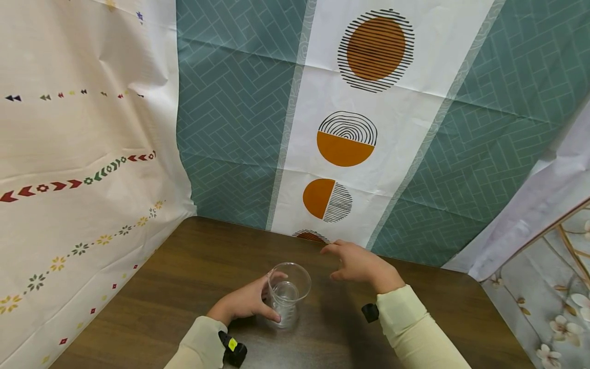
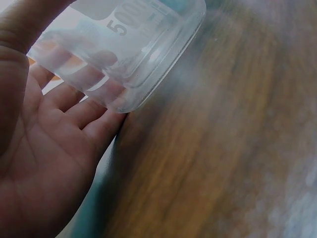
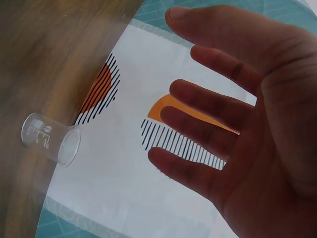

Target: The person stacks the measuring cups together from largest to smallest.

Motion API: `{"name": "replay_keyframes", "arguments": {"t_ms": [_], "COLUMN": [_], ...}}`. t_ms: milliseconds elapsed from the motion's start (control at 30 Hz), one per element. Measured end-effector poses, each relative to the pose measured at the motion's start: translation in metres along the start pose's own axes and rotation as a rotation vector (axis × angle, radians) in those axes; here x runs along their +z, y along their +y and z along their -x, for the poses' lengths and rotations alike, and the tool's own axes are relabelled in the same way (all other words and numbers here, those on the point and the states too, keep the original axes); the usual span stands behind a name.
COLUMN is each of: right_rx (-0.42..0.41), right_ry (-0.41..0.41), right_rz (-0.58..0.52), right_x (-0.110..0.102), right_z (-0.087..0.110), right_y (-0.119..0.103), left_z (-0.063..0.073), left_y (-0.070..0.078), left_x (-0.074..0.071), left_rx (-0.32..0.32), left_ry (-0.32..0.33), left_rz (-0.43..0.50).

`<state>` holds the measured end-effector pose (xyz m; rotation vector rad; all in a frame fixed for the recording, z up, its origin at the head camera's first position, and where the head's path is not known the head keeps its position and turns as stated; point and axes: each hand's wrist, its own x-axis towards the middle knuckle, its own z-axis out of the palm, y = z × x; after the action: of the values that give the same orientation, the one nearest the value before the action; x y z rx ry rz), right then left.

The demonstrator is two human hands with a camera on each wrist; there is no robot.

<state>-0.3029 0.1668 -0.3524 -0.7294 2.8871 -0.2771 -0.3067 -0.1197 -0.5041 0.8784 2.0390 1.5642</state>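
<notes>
My left hand (image 1: 251, 301) grips a clear glass beaker (image 1: 301, 287), thumb on the near side and fingers behind it. In the left wrist view the beaker (image 2: 148, 54) is tilted in the picture, shows a printed "500", and has the fingers (image 2: 89, 111) along its far side, seen partly through the glass. Off to the right, my right hand (image 1: 359, 264) is held over the back of the table with nothing in it. The right wrist view shows its fingers (image 3: 203, 131) spread apart. A smaller marked beaker (image 3: 47, 136) stands upright on the table there; the head view does not show it plainly.
The brown wooden table (image 1: 184, 287) meets a patterned hanging (image 1: 239, 128) at its back edge. A white printed cloth (image 1: 92, 154) hangs along the left side. At the right is a pale floral panel (image 1: 553, 287). Black wrist cameras (image 1: 370, 312) are strapped to both wrists.
</notes>
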Motion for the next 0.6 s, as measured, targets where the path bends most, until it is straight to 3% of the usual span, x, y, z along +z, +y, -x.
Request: {"name": "replay_keyframes", "arguments": {"t_ms": [600], "right_rx": [-0.082], "right_ry": [0.046], "right_rz": [0.05], "right_x": [0.0], "right_z": [-0.002], "right_y": [0.017], "left_z": [0.0], "left_y": [0.0], "left_x": [0.0], "left_rx": [0.008], "left_ry": [0.001], "left_rz": [0.007]}}
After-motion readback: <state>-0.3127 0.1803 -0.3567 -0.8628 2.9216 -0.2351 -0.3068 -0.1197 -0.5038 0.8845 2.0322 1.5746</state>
